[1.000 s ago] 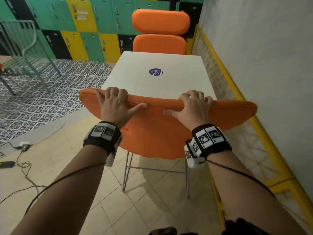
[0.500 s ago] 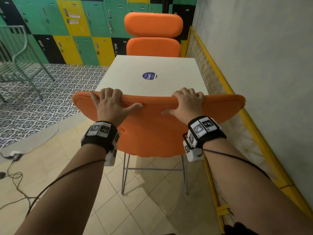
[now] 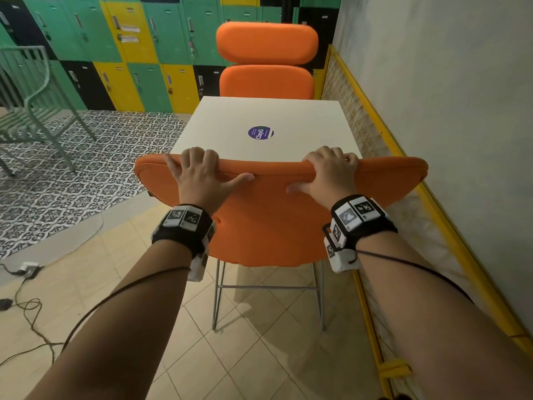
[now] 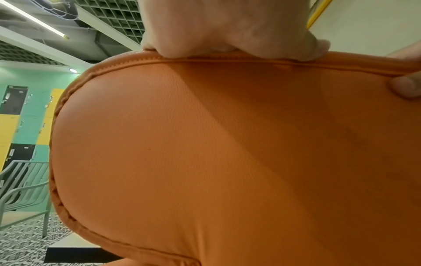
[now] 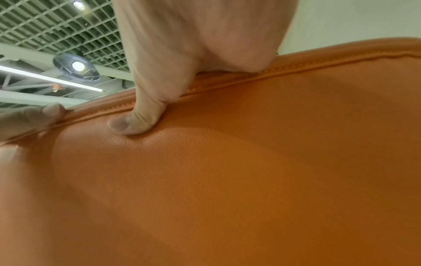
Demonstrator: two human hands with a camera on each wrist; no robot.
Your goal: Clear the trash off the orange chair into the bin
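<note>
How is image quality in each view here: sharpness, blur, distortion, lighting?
Head view: sharp and evenly lit, wide-angle bending at the edges; both hands, left hand and right hand, clear on the orange chair. Left wrist view: chair back fills the frame, fairly sharp, fingers pale. Right wrist view: softer, slightly blurred, ceiling lights glaring.

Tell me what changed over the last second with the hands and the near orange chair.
Little changed. Both hands keep their grip on the chair's top edge: left hand and right hand with fingers over the rim, thumbs on the back. Nothing was let go. The view drifts, so more of the table shows beyond the backrest; whether the chair itself moved is unclear. The sticker and far chair stay put.
</note>
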